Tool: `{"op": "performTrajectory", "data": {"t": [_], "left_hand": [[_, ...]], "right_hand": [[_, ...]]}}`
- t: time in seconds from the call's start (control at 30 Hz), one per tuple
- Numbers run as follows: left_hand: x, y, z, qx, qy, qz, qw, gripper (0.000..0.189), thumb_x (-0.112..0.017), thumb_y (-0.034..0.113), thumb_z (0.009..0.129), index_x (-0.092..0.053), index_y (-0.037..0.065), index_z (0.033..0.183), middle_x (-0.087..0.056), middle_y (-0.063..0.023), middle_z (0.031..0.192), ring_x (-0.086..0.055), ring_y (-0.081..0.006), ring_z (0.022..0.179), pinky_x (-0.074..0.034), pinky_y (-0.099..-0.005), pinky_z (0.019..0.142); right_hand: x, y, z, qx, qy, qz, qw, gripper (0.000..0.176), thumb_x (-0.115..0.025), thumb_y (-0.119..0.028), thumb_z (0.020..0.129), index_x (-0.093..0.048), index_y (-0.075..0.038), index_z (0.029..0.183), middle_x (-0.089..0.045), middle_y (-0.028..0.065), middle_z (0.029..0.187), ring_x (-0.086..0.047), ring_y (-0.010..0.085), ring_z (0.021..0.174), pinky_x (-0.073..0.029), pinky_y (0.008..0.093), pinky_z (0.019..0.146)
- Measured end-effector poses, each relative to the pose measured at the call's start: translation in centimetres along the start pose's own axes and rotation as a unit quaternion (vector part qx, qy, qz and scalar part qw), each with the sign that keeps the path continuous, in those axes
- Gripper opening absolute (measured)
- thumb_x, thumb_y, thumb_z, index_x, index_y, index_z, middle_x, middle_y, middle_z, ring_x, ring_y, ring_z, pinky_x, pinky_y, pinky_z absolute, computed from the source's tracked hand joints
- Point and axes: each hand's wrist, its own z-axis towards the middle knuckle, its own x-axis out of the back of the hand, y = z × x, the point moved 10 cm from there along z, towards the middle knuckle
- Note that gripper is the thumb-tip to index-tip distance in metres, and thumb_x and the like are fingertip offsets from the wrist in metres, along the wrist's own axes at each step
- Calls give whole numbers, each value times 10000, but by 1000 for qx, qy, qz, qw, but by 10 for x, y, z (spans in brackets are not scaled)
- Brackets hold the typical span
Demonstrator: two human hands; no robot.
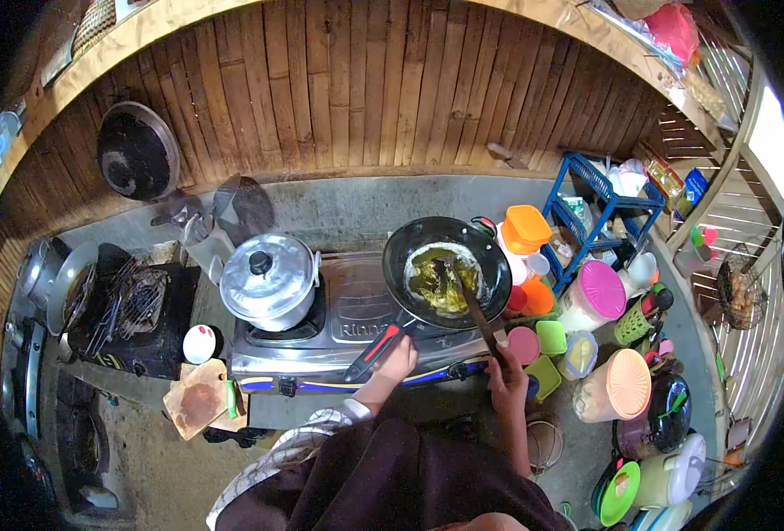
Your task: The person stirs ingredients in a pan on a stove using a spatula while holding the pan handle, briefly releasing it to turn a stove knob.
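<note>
Holding spatula (479,314), tip obscured in wok (399,274)

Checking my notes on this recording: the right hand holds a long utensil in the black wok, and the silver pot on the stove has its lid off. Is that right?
One point is wrong: in the head view, the silver pot on the stove has its lid on. The right hand does hold a long utensil in the black wok.

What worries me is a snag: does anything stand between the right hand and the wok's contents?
Nothing visible does: the utensil in the right hand passes over the near rim of the wok, reaching into the yellowish contents.
</note>
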Motion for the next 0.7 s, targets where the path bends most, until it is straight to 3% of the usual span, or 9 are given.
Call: {"op": "performTrajectory", "data": {"t": [0.17, 0.4, 0.47, 0.57, 0.7], "left_hand": [[-16, -8, -1, -1, 4, -4, 1000, 202, -515, 218, 739, -534, 27, 804, -552, -206, 773, -554, -377, 709, -442, -473, 639], [-9, -4, 1, 5, -10, -20, 1000, 199, -509, 219, 751, -525, 26, 796, -552, -207, 744, -552, -372, 691, -442, -466, 633], [-3, 1, 2, 8, -17, -7, 1000, 206, -507, 225, 753, -527, 26, 799, -554, -207, 748, -555, -372, 698, -442, -465, 636], [6, 7, 2, 14, -20, 2, 1000, 220, -504, 237, 756, -530, 25, 807, -558, -208, 760, -558, -373, 711, -443, -464, 643], [9, 7, 0, 8, 7, 0, 1000, 229, -503, 244, 754, -537, 26, 818, -560, -209, 779, -561, -374, 726, -446, -467, 655]], "right_hand": [[-19, -12, 3, -30, -47, 37, 998, 314, -551, -51, 846, -497, -20, 1154, -541, -8, 730, -434, 32, 545, -352, 178, 462], [-7, 2, 5, -19, -17, 4, 1000, 313, -561, -32, 834, -504, -5, 1141, -550, -3, 798, -468, 38, 624, -378, 169, 536], [0, -16, 4, -47, -5, 33, 998, 286, -574, -45, 824, -523, 28, 1095, -591, 123, 1039, -556, 169, 938, -421, 291, 851], [14, -21, 4, 14, 18, 0, 1000, 242, -560, -37, 830, -534, 29, 1061, -600, 111, 1000, -555, 152, 916, -423, 269, 828], [28, -39, -1, 0, 46, 29, 999, 216, -547, -33, 836, -540, 31, 1042, -605, 106, 963, -552, 137, 897, -423, 257, 810]]}}
